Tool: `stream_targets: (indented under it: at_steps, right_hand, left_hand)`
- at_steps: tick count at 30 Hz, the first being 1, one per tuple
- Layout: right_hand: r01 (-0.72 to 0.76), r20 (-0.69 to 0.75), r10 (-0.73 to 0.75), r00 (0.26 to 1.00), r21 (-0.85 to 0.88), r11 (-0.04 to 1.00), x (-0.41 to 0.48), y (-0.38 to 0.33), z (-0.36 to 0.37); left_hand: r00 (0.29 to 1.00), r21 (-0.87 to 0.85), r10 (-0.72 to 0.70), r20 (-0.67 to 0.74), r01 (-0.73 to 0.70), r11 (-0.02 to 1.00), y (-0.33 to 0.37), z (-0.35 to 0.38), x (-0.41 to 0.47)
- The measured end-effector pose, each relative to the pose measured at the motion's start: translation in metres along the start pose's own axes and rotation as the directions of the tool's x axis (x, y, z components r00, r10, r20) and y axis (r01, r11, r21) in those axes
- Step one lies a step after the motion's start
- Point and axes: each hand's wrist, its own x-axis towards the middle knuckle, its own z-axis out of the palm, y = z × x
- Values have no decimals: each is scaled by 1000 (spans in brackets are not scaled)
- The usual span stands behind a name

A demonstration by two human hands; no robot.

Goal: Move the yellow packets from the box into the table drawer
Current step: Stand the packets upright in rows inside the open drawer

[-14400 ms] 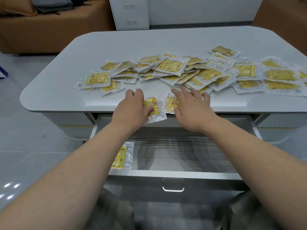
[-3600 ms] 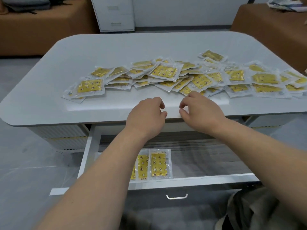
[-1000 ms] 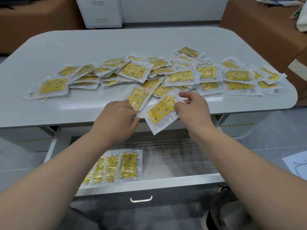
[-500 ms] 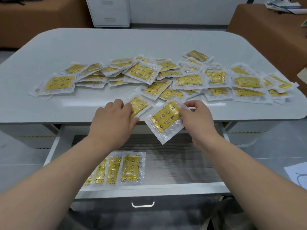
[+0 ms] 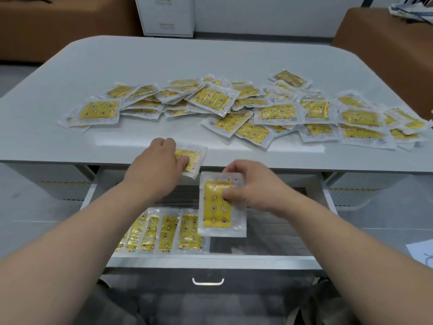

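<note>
Head view shows the right hand (image 5: 253, 186) pinching a yellow packet (image 5: 220, 207) by its upper part, thumb and fingers closed on the clear wrapper. The packet hangs upright over the open drawer (image 5: 269, 260) below the near edge of the tabletop (image 5: 117, 59). Its lower end hangs just beside the right end of a row of packets (image 5: 168, 231) already lying flat, side by side, along the drawer's front left. The left hand (image 5: 157, 165) has its fingers curled onto a second packet (image 5: 191, 156) that juts over the tabletop's near edge, and seems to grip it. Most of the stock, a heap of packets (image 5: 257, 106), is spread across the middle of the tabletop and toward its right edge. No box is in sight.

The step in hand looks like placing: the right hand's packet is about to join the row. The next move likely calls for lowering it flat to the right of the last one, edges lined up, then letting go. The left hand can then bring its packet down in the same way. Judging by the heap, the task is at an early stage.
</note>
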Motion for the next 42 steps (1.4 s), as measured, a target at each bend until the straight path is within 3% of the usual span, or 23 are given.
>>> stream_targets:
  at_steps: [2,6,10,16,21,23,25,29,34,38,40,42]
  right_hand:
    - [-52,27,55,998,-88,995,5,10,17]
    - [-178,57,185,981,-107,978,21,40,47]
    - [-225,97,243,965,-170,959,33,58,71]
    - [-135,131,190,973,-345,929,46,56,82]
    - [-26,126,153,980,-680,733,44,58,90]
    - [-13,101,131,986,-744,669,41,57,90]
    - [-20,80,118,990,-742,670,36,54,88]
    - [-31,66,87,994,-592,806,27,35,74]
    - [-36,-9,35,999,-341,939,8,6,40]
    - [-64,-4,64,998,-71,995,-5,1,27]
    - [-64,39,58,998,168,984,-8,2,27]
    - [-72,78,52,996,278,958,-10,3,27]
  left_hand:
    - [1000,-21,-21,-3,21,1000,-3,-2,3]
    - [994,-34,-98,57,100,994,-10,-7,3]
    - [995,-56,-79,54,82,995,-12,-10,1]
    - [998,-174,-48,-30,42,984,-12,-11,0]
    - [991,-222,-37,-127,8,975,-12,-10,-1]
    - [989,-244,-25,-147,-12,970,-12,-10,-2]
    - [986,-264,-3,-164,-41,964,-12,-10,-3]
    - [985,-313,11,-172,-66,947,-13,-15,-5]
    - [995,-445,84,-52,-98,890,-11,-14,-19]
    - [986,-476,166,24,-135,869,-1,-15,-30]
    - [981,-495,185,59,-132,859,4,-14,-34]
    - [978,-502,190,85,-122,856,9,-11,-37]
